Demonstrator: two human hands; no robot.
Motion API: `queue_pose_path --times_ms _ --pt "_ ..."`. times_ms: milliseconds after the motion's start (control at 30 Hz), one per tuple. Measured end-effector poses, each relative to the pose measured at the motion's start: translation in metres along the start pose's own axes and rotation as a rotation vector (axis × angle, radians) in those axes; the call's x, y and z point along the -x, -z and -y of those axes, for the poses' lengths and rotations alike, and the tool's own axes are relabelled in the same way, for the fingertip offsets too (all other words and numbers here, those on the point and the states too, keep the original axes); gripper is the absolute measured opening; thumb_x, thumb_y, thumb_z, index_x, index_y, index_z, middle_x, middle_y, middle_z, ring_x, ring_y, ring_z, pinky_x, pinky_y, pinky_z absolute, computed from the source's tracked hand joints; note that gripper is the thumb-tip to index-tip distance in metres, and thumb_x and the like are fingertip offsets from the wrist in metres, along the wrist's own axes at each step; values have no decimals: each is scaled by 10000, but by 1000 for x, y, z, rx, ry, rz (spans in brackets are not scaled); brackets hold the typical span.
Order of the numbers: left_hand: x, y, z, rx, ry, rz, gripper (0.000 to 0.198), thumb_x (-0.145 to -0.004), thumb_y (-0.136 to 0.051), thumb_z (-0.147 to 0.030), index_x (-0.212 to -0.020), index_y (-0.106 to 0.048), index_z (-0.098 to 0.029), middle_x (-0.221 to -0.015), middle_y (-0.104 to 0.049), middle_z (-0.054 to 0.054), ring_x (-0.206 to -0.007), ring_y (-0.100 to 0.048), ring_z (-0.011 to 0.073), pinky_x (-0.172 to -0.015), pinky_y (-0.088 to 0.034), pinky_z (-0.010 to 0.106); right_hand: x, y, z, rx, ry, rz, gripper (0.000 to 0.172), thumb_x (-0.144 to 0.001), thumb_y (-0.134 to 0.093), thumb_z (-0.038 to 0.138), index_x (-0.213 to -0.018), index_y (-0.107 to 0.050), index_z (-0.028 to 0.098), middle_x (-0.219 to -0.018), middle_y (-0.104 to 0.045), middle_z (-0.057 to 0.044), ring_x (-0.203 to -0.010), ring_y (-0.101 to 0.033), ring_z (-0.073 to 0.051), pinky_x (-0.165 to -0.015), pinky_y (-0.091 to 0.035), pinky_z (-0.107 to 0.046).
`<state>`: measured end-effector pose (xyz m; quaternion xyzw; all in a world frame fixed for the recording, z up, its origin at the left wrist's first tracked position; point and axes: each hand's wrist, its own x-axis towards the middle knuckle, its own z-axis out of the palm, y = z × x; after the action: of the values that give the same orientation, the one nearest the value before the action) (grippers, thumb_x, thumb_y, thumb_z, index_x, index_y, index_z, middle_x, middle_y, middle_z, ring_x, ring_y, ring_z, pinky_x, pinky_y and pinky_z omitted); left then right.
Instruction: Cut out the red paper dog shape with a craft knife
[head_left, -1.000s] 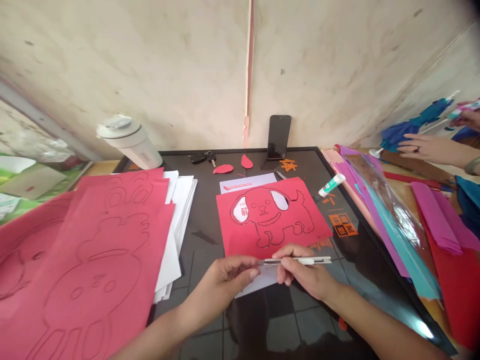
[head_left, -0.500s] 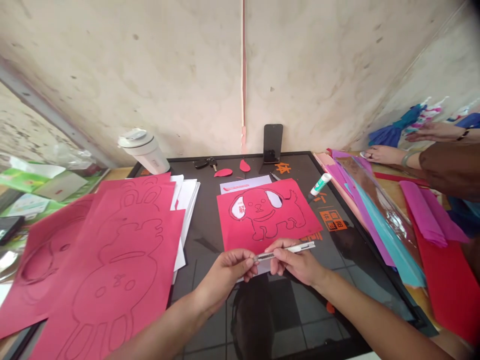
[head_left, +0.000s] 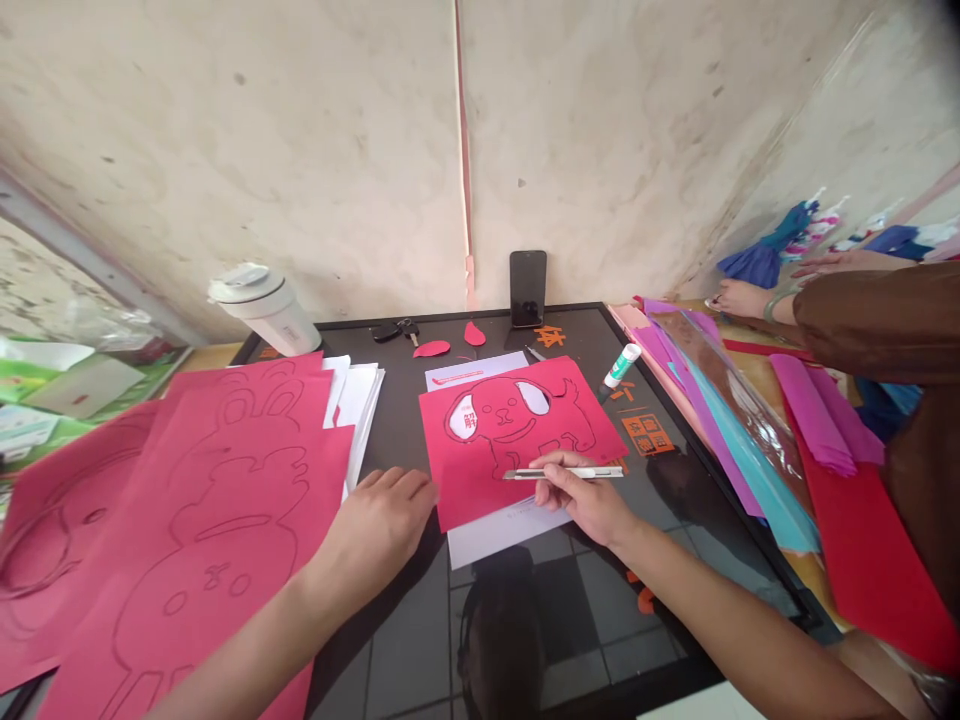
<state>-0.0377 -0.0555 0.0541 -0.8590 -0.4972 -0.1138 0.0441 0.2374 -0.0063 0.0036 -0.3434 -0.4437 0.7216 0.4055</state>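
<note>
A utility knife [head_left: 585,473] with a pale handle lies nearly level in my right hand [head_left: 581,490], its tip pointing left over the lower part of a red paper sheet [head_left: 469,480]. The sheet carries a drawn dog outline; both ear areas are cut out, and white paper shows through them. My left hand [head_left: 394,515] is beside the sheet's left edge, its fingers curled down and their tips hidden. Under the red sheet lies a white printed sheet [head_left: 487,535]. Two cut red ear pieces, one on the left [head_left: 431,349] and another [head_left: 475,333], lie behind it.
Large red sheets with drawn animals [head_left: 225,520] cover the left side, over white papers [head_left: 364,405]. A white tumbler [head_left: 266,310], keys [head_left: 397,330], a phone [head_left: 528,290] and a glue stick [head_left: 622,366] stand or lie around. Coloured papers [head_left: 750,450] and another person's hand [head_left: 742,298] are at right.
My left hand has let go of the knife's end and moved left and down to the sheet's edge. My right hand has brought the knife over the red sheet; its tip now points left.
</note>
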Motion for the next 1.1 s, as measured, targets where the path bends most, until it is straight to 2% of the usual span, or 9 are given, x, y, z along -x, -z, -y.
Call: queue_pose_path --times_ms 67,133,233,300,400,533,667,867,1100 --pt "-3 -3 -8 -92 -49 40 314 -863 -396 7 -711 -608 -166 -719 -624 54 -637 -562 202 -591 -416 312 -1 1 -2 13 14 -7 297 -838 -712 439 -943 -699 162 -640 -682 -4 -567 -593 -110 -540 -457 -232" --pt "-10 -8 -21 -92 -66 26 283 -861 -433 1 -700 -594 -167 -710 -611 55 -646 -565 216 -588 -413 322 -2 2 -3 41 45 -14 295 -848 -702 437 -954 -699 162 -637 -681 -4 -565 -596 -110 -539 -465 -233" --pt "-20 -18 -46 -65 -99 14 201 -877 -503 -31 -767 -625 -147 -761 -635 68 -699 -589 232 -622 -435 335 -1 5 -1 157 131 -47 285 -881 -664 438 -963 -700 167 -666 -693 -11 -571 -601 -111 -545 -483 -237" --pt "-21 -26 -60 -74 -121 -18 127 -929 -543 -133 -915 -666 -105 -887 -679 115 -752 -611 244 -646 -451 346 0 7 4 315 198 -84 275 -916 -620 424 -998 -704 175 -717 -714 -24 -608 -627 -125 -581 -520 -261" --pt "-13 -41 -74 -101 -158 -57 299 -978 -533 -288 -1109 -668 -55 -1149 -677 201 -857 -627 269 -689 -464 373 2 10 12 617 311 -132 250 -943 -587 380 -1052 -712 193 -798 -745 -41 -727 -691 -163 -699 -571 -315" --pt "2 -58 -74 -57 -165 -101 392 -994 -505 -356 -1204 -646 -57 -1287 -635 195 -1017 -607 300 -793 -456 398 1 11 17 941 513 -113 212 -943 -588 291 -1076 -723 196 -835 -755 -53 -748 -690 -163 -727 -556 -307" --pt "5 -63 -67 39 -158 -118 354 -983 -519 -334 -1195 -647 -81 -1294 -636 175 -1011 -608 298 -816 -445 409 -2 9 19 1061 648 28 187 -939 -583 227 -1046 -731 184 -761 -734 -41 -652 -632 -145 -665 -516 -294" --pt "0 -57 -58 195 -150 -136 310 -969 -536 -319 -1176 -648 -117 -1243 -655 160 -1000 -613 285 -844 -456 421 -2 10 23 1091 632 156 184 -936 -575 189 -1056 -714 189 -747 -724 -37 -655 -629 -150 -664 -487 -311" --pt "0 -57 -58 237 -155 -133 320 -994 -497 -307 -1223 -630 -126 -1314 -625 137 -1102 -581 284 -945 -413 426 -3 17 22 1073 654 279 182 -896 -610 186 -1052 -703 201 -759 -703 -41 -673 -624 -159 -693 -482 -340"
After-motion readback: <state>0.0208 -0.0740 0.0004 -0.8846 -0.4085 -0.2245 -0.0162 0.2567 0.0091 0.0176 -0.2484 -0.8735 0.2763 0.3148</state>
